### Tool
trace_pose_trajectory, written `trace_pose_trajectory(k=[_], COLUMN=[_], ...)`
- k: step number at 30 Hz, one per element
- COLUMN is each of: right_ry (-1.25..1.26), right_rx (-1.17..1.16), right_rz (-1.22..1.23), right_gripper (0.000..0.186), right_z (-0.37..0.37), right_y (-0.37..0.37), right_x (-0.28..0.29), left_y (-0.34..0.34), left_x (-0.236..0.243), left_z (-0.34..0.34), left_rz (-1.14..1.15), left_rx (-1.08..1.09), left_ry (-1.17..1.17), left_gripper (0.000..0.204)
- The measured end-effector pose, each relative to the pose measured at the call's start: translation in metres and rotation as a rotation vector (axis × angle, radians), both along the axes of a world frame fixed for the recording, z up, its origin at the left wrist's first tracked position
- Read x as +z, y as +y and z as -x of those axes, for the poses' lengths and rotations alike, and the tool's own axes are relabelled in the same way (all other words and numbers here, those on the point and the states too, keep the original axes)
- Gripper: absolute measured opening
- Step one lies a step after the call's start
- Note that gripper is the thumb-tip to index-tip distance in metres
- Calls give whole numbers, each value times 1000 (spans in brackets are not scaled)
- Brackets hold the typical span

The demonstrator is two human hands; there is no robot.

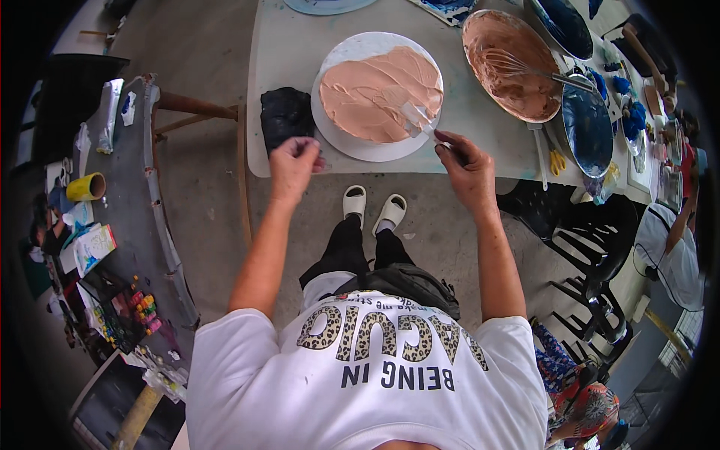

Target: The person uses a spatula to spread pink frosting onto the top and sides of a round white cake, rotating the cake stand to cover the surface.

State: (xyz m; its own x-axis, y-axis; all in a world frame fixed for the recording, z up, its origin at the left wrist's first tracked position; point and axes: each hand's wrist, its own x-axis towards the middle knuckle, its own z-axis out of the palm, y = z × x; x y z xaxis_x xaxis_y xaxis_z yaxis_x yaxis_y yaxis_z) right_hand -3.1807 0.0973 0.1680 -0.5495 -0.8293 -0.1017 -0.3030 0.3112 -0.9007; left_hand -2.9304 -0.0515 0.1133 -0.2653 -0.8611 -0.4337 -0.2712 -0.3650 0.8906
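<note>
A thick pinkish-brown paste (375, 86) is spread over most of a round panel, with a pale bare patch at its far edge. Beneath the panel is a round white board (367, 153) at the table's near edge. My right hand (471, 169) grips the handle of a spatula (416, 116), whose flat blade rests on the right side of the paste. Left of the board, my left hand (294, 166) is closed, fingers curled, and I see nothing in it. It is just in front of a crumpled black cloth (287, 116).
At the right, a large bowl (480, 37) smeared with the same paste holds a whisk (510, 66). Beyond are dark blue bowls (588, 131). A spatula (540, 157) and yellow-handled scissors (556, 161) lie by the edge. Black chairs (585, 232) stand at right; another table (142, 225) at left.
</note>
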Motion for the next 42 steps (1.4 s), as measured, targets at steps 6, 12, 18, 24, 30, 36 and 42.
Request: trace_pose_trajectory(k=[6, 12, 18, 24, 30, 36, 42], right_ry=[-22, -22, -91, -127, -87, 12, -39], right_rx=[-28, -86, -124, -127, -94, -3, 143], right_rz=[46, 49, 107, 97, 89, -33, -31], right_gripper=[24, 25, 25, 24, 23, 22, 23], right_z=[-8, 6, 15, 15, 8, -4, 3], right_y=[-6, -1, 5, 9, 12, 27, 41], right_x=[-3, -13, -18, -19, -7, 13, -1], left_y=[31, 11, 1, 0, 8, 33, 57], left_x=[-33, -30, -28, -27, -35, -38, -39], left_z=[27, 47, 57, 83, 91, 51, 18], left_rz=[-249, -323, -401, -438, -310, -297, -323], left_rx=[211, 375, 402, 437, 403, 377, 405], left_ry=[88, 160, 153, 379, 347, 230, 254], left_gripper=[26, 26, 29, 29, 48, 49, 47])
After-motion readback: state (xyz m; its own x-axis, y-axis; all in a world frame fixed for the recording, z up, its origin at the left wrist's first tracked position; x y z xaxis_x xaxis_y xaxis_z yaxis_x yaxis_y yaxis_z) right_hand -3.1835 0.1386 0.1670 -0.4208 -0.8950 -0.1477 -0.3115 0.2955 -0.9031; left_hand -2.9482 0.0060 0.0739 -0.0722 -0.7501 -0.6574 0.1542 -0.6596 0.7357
